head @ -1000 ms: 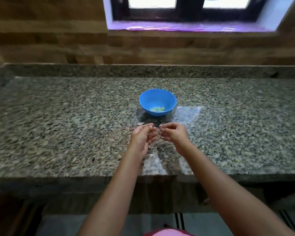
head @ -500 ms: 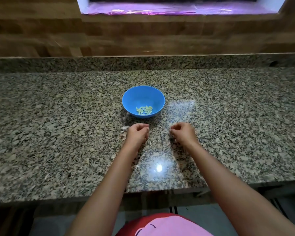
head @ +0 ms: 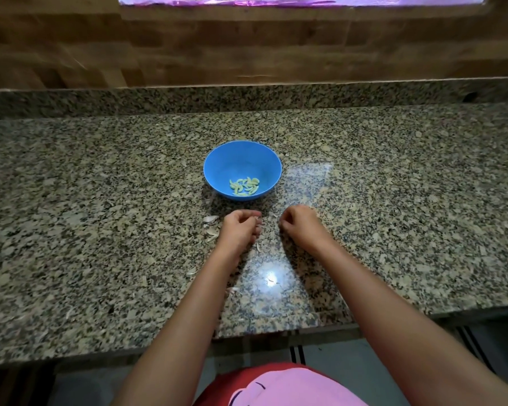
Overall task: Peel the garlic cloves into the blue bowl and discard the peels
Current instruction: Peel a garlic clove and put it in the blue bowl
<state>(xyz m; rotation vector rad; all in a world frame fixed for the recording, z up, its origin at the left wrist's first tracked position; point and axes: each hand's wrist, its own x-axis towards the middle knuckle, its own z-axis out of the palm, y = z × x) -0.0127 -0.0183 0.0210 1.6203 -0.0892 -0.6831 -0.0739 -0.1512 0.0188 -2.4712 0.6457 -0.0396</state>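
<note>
The blue bowl (head: 242, 159) stands mid-counter with several peeled, yellowish garlic cloves (head: 245, 186) at its bottom. Just in front of it my left hand (head: 240, 228) rests on the granite with its fingers curled, pinching a small pale garlic piece at its fingertips. My right hand (head: 298, 225) lies a hand's width to the right, knuckles up and fingers curled under. Nothing shows in its grip. Pale garlic peels (head: 211, 219) lie right beside my left hand, with more peel scraps (head: 191, 271) along my left forearm.
The speckled granite counter (head: 100, 230) runs wide to both sides, and its front edge is near my body. A raised granite ledge (head: 364, 95) and a brown tiled wall stand behind the bowl. A bright light reflection (head: 270, 279) shines between my forearms.
My hands were joined over a garlic piece. They have since drawn apart and dropped to the counter. The camera tilted down, so the bowl and counter look closer.
</note>
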